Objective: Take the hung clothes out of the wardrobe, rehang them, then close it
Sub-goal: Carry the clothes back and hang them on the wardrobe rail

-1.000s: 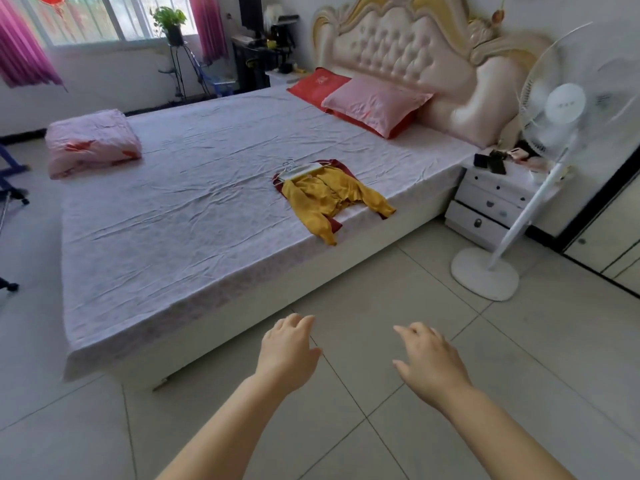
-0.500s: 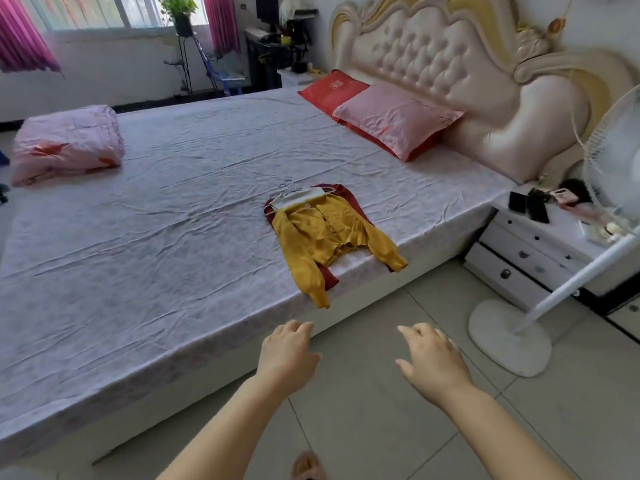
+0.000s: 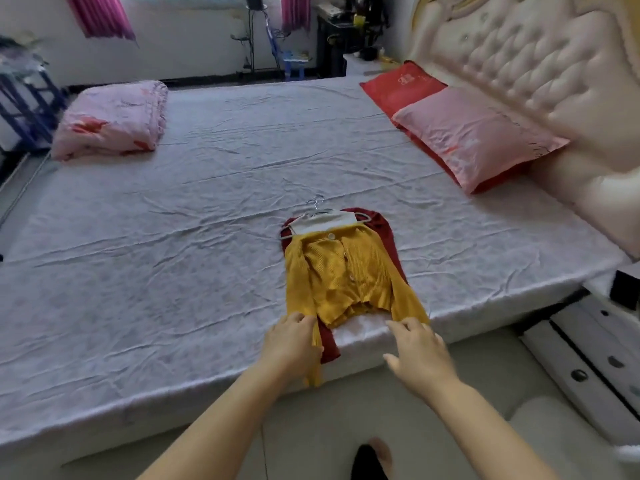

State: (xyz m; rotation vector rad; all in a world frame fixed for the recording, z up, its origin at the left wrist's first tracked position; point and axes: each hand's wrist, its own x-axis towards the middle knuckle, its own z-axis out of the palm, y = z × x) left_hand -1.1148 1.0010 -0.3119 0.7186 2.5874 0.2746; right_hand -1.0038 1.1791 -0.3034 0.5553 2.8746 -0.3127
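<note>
A mustard-yellow knitted cardigan [image 3: 341, 275] lies on a dark red garment [image 3: 382, 226] near the front edge of the bed [image 3: 173, 237], both on wire hangers [image 3: 317, 206] whose hooks point away from me. A white garment shows at the cardigan's neck. My left hand [image 3: 291, 344] reaches over the cardigan's left sleeve end, fingers relaxed. My right hand [image 3: 420, 355] hovers at the right sleeve end, fingers spread. The wardrobe is out of view.
A folded pink quilt [image 3: 110, 123] sits at the bed's far left. Red and pink pillows [image 3: 474, 133] lie by the padded headboard [image 3: 533, 64]. A white nightstand [image 3: 595, 355] stands at the right. Tiled floor lies below me.
I have come right up to the bed. Both hands have moved forward from above the floor to the hanging sleeve ends of the yellow cardigan.
</note>
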